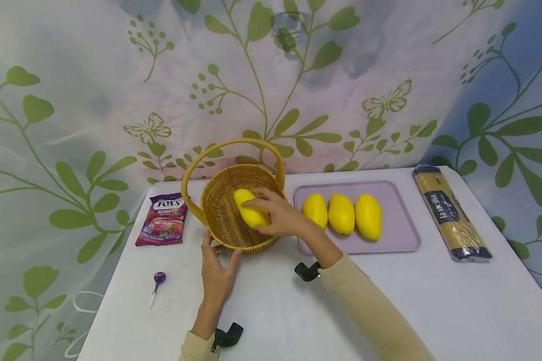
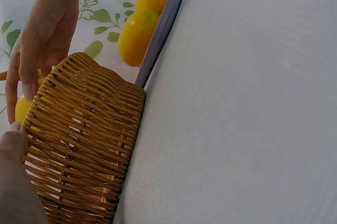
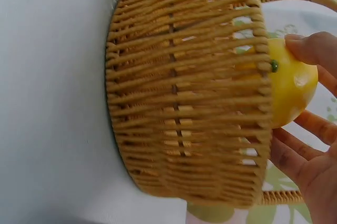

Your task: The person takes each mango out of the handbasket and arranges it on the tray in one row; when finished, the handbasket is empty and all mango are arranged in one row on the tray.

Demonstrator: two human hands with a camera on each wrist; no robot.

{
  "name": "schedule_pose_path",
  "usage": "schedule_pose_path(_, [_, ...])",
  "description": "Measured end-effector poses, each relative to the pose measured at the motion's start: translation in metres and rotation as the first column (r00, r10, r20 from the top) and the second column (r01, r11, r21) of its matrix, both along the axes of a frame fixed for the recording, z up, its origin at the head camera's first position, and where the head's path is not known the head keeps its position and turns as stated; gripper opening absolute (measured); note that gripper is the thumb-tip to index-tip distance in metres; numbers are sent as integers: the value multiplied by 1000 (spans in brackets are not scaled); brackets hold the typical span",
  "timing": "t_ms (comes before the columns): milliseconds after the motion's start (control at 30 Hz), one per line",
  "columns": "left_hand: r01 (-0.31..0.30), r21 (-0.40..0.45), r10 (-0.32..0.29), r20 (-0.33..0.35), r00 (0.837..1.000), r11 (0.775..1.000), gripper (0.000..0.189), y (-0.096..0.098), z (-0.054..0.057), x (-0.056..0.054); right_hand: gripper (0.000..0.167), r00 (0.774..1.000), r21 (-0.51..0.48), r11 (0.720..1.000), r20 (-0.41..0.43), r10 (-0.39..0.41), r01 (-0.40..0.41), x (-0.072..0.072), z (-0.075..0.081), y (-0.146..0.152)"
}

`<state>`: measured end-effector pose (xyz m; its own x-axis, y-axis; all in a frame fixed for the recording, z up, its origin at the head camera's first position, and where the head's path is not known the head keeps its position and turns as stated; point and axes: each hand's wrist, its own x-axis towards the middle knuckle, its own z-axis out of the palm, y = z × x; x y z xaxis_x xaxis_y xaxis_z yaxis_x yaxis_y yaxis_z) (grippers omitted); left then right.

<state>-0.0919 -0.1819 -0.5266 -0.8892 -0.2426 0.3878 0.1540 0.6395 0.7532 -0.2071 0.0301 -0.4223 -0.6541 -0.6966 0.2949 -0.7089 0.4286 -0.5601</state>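
Observation:
A yellow mango (image 1: 251, 210) is in my right hand (image 1: 277, 213), whose thumb and fingers grip it inside the round wicker basket (image 1: 241, 248). In the right wrist view the mango (image 3: 289, 84) shows just above the basket's rim, its stem end towards the wicker. My left hand (image 1: 218, 276) holds the basket at its near left side, with the thumb at the rim; some of its fingers are hidden. Several more mangoes (image 1: 342, 214) lie in a row on the lilac tray (image 1: 399, 215), right of the basket.
A purple Fox's Berries candy bag (image 1: 162, 220) lies left of the basket, with a lollipop (image 1: 159, 279) nearer the front. A pack of spaghetti (image 1: 449, 213) lies at the far right. The basket's tall handle (image 1: 235, 142) arches over it. A patterned curtain (image 1: 271, 75) hangs behind the table.

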Motion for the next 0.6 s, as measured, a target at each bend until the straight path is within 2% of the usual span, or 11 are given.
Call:
schedule_pose_path(400, [6, 8, -6, 2, 1000, 1000, 95, 1, 2, 1, 56, 998, -63, 996, -16, -68, 67, 11, 7, 39])
schedule_pose_path(600, [7, 27, -7, 12, 1000, 1000, 95, 0, 3, 1, 57, 995, -80, 994, -58, -81, 76, 17, 11, 57])
